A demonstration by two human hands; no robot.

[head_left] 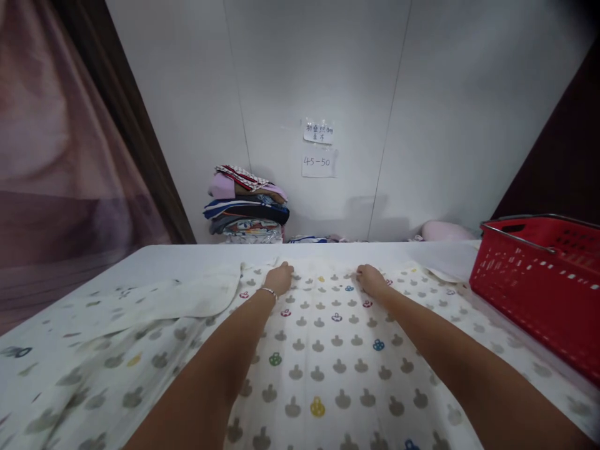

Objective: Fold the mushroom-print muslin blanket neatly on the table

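A cream cloth (323,362) printed with small grey and coloured shapes lies spread over a white table (187,253). Both my arms stretch out over it. My left hand (280,277), with a thin bracelet on its wrist, rests closed at the cloth's far edge. My right hand (370,278) lies a little to the right on the same edge, fingers curled onto the fabric. Part of the cloth at the left (197,297) is folded back and shows its plain underside.
A red plastic basket (539,281) with a metal handle stands on the table's right side. A stack of folded clothes (246,209) sits against the white wall behind the table, under two paper notes (319,153). A pink curtain (60,175) hangs at the left.
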